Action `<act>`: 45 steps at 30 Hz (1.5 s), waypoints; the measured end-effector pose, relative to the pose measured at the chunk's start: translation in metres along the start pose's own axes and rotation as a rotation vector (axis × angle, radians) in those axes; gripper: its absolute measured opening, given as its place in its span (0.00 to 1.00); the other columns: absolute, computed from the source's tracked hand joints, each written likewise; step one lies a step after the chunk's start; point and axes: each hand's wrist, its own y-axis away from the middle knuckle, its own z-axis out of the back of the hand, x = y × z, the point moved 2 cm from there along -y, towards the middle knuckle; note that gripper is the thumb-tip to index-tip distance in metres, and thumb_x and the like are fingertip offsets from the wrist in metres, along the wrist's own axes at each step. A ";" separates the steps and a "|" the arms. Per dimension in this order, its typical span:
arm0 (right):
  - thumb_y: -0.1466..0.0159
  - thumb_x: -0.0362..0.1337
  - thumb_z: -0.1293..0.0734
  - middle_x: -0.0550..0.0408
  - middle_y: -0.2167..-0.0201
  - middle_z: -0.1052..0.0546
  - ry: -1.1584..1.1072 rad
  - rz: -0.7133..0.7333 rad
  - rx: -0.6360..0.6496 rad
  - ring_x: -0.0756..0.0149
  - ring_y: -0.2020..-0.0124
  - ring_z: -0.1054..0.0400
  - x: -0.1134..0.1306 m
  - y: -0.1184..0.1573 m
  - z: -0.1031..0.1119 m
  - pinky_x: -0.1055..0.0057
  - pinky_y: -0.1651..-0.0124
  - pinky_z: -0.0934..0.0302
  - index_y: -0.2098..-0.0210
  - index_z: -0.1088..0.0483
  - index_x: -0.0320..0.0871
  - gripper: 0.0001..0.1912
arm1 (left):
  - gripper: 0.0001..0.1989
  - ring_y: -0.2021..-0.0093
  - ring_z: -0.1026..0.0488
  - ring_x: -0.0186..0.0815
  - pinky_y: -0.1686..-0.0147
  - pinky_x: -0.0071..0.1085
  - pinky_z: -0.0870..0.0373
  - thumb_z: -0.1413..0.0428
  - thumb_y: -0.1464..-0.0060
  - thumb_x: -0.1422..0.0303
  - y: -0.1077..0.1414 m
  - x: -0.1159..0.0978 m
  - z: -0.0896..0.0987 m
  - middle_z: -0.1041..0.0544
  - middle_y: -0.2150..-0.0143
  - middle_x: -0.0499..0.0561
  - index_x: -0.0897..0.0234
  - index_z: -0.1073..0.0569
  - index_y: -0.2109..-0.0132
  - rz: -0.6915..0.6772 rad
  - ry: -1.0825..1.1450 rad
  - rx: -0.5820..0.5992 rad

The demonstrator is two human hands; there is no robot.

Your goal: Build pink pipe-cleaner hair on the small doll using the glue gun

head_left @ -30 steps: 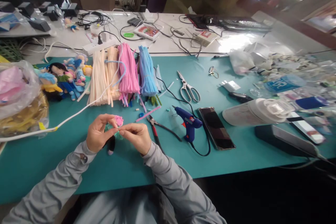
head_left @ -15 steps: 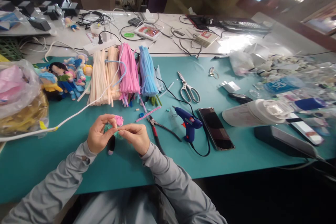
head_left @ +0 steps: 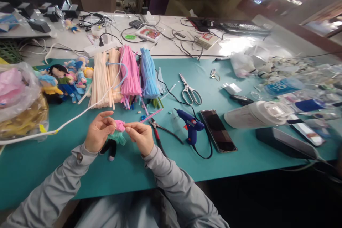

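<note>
Since the earlier frame: your right hand [head_left: 141,135] has come up from just under the pink head to its right edge, and your left hand [head_left: 97,133] has slid off to the left, upper fingers lifted. More of the doll [head_left: 117,137] shows now, body and legs included.

Hands: close together, not touching as far as I can see. Left thumb and forefinger look pinched on the left side of the head, right ones on its right edge. Can't tell how firm either is. Opposed pinches probably keep it steady while leaving the front clear to view.

Doll is between your hands, over the near left part of the teal mat [head_left: 128,176]. Can't tell if the legs rest on it.

Layout reads as reach order: red-handled cutters [head_left: 157,133] just beside your right hand, glue gun [head_left: 191,123] past them, nozzle aimed away from you, likely for safety. Scissors [head_left: 190,92] farther back. Stems bundled by colour, cream [head_left: 99,78], pink [head_left: 130,71], blue [head_left: 149,73], presumably for quick picking.

Looks: crumpled pink head, frilly mint-green body, black legs angled toward you, one ending in a pale tip. Soft, fuzzy, probably easy to squash. Face detail too small to tell.
</note>
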 end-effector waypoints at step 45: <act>0.39 0.47 0.33 0.58 0.81 0.30 0.439 0.507 -0.109 0.71 0.82 0.42 0.016 0.006 0.020 0.71 0.76 0.44 0.73 0.30 0.45 0.13 | 0.30 0.66 0.25 0.35 0.62 0.34 0.28 0.36 0.58 0.65 -0.016 0.012 0.024 0.25 0.63 0.48 0.62 0.32 0.45 -0.191 -0.813 0.177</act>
